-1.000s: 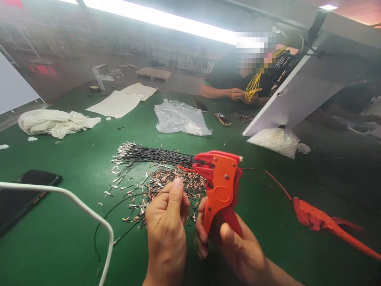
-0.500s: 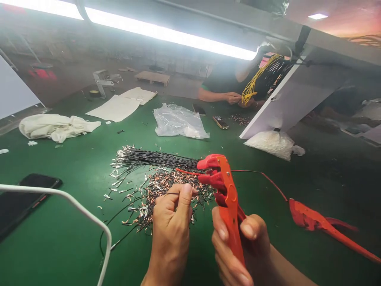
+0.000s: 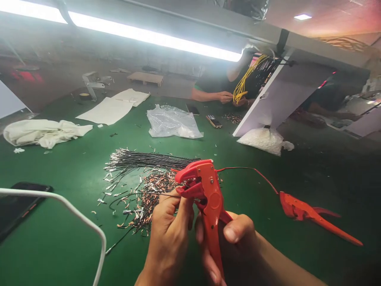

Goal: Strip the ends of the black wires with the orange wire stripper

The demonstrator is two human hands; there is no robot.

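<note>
Your right hand (image 3: 235, 246) is wrapped tight around the handles of the orange wire stripper (image 3: 208, 198), head tilted up and left so its mouth faces your other hand. Your left hand (image 3: 169, 234) pinches a thin black wire (image 3: 149, 194) at the fingertips, feeding its end straight into that mouth. Both are raised over the green counter (image 3: 59, 246), just above the heap of cut terminals (image 3: 149, 194), with the bundle of black wires (image 3: 143, 159) beyond.
</note>
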